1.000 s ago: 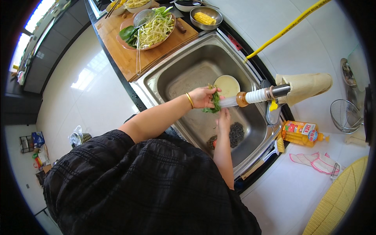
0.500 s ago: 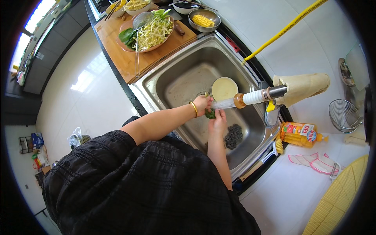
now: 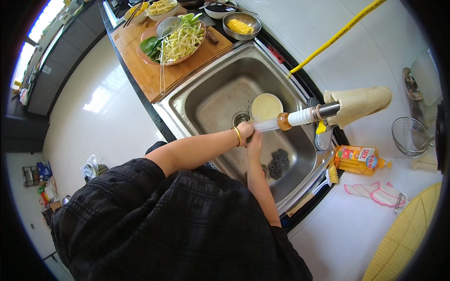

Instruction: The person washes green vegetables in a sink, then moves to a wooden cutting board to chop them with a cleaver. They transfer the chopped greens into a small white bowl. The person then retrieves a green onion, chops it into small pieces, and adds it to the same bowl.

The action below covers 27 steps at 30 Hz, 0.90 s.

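— Where are your hands right now?

— Both are reaching into the steel sink (image 3: 300, 154). My left hand (image 3: 245, 131), the one wearing a gold bangle (image 3: 238, 136), and my right hand (image 3: 254, 140) are pressing close together, touching, right under the end of the tap's clear spout (image 3: 268, 124).

— Are they gripping something?

— I cannot tell. My fingers are curling inward, but whatever may be between them is hiding behind the hands themselves.

— What is sitting around them in the basin?

— A round cream-coloured bowl (image 3: 266, 106) is lying on the sink floor just beyond my hands, beside the drain (image 3: 240, 118). A dark scouring pad (image 3: 279, 163) is resting nearer to me, on the right of my right forearm.

— And the tap?

— It is jutting out over the basin from the right — its base is wrapped in a beige cloth (image 3: 358, 103), with a white and amber piece joining the clear tip.

— Anything on the counter?

— A wooden cutting board (image 3: 140, 65) is lying left of the sink, carrying a plate of bean sprouts and greens (image 3: 180, 41). A small metal bowl of corn (image 3: 241, 26) is standing past it. On the right, an orange bottle of dish soap (image 3: 358, 159) is lying on its side near a yellow brush (image 3: 332, 174), well apart from my hands.
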Each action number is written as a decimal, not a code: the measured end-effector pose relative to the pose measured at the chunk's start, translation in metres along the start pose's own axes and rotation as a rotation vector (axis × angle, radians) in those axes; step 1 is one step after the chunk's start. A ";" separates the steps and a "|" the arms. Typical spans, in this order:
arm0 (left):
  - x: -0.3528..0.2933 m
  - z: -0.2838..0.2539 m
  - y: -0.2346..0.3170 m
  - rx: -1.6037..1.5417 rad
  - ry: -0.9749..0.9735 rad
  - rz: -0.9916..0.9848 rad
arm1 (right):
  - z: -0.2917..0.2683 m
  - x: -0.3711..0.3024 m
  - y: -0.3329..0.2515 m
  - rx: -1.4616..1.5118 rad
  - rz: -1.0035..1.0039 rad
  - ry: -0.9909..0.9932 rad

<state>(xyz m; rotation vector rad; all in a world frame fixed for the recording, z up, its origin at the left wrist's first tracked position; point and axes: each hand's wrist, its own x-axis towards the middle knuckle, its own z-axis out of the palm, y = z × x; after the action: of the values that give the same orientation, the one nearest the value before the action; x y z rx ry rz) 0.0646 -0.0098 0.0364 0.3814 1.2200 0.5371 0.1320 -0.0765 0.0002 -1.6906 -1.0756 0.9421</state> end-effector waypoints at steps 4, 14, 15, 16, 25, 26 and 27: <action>0.016 -0.020 0.005 -0.012 -0.249 -0.009 | -0.064 0.037 0.001 0.058 -0.142 0.438; -0.028 -0.060 0.051 0.114 -0.726 0.161 | -0.235 0.149 -0.020 0.235 -0.215 0.244; -0.030 -0.063 0.053 0.142 -0.735 0.185 | -0.237 0.143 -0.026 0.245 -0.170 0.239; -0.032 -0.064 0.056 0.171 -0.745 0.208 | -0.235 0.140 -0.026 0.242 -0.136 0.249; -0.071 -0.037 0.081 0.351 -0.685 0.454 | -0.021 0.022 -0.017 0.723 0.570 -0.053; -0.075 -0.035 0.080 0.288 -0.661 0.444 | -0.002 0.012 -0.041 0.965 0.758 -0.163; -0.077 -0.032 0.079 0.228 -0.641 0.435 | 0.012 0.003 -0.054 1.140 0.743 -0.232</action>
<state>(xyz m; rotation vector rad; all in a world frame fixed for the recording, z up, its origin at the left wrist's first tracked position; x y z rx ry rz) 0.0009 0.0097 0.1304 0.9469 0.5708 0.5840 0.1082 -0.0587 0.0465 -0.9546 0.1228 1.7892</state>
